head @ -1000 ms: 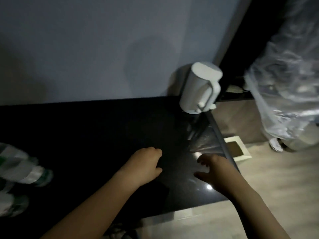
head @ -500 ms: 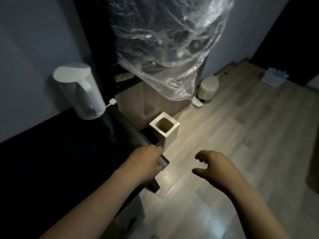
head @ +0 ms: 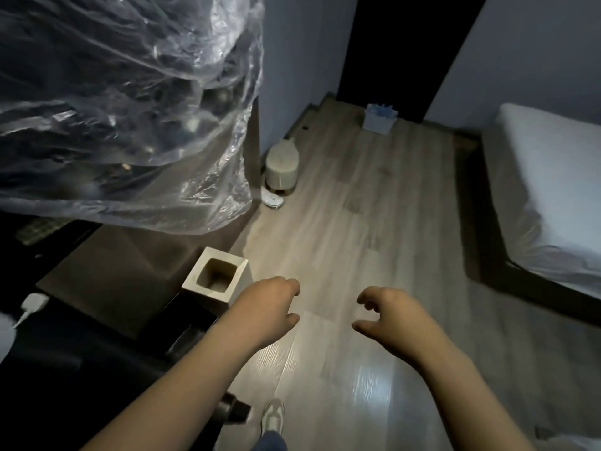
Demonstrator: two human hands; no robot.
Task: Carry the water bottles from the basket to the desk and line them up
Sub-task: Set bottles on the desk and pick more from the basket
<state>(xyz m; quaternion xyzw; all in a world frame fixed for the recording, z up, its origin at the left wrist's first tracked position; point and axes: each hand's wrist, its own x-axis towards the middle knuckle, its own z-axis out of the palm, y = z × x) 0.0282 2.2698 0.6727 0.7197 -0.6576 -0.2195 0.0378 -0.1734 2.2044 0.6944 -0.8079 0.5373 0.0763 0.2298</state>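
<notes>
You have no bottle and no basket in view, so the relation your coming move turns on cannot be read here: which way a bottle lies from your hands, and how its long axis runs. Your left hand (head: 263, 309) hangs just right of the bin (head: 193, 278), fingers loosely curled downward and holding nothing. Your right hand (head: 390, 315) is farther right of the bin, apart from the left, with thumb and fingers bent in a slack claw, also empty. Both are above the floor (head: 357, 222), backs up and at about the same reach, so neither is placed nearer to anything of the task. The desk (head: 81, 369) is the only task thing shown. Its dark top lies left of the bin and nearer to you, beside your left forearm, and it is too dark to tell what stands on it. A plastic sheet (head: 130, 109) hangs beyond the bin, and a bed (head: 553, 190) lies far right of it. As I judge it, the basket is out of frame; you must find it before either hand can be chosen, then carry the bottles back to the bin's left.
</notes>
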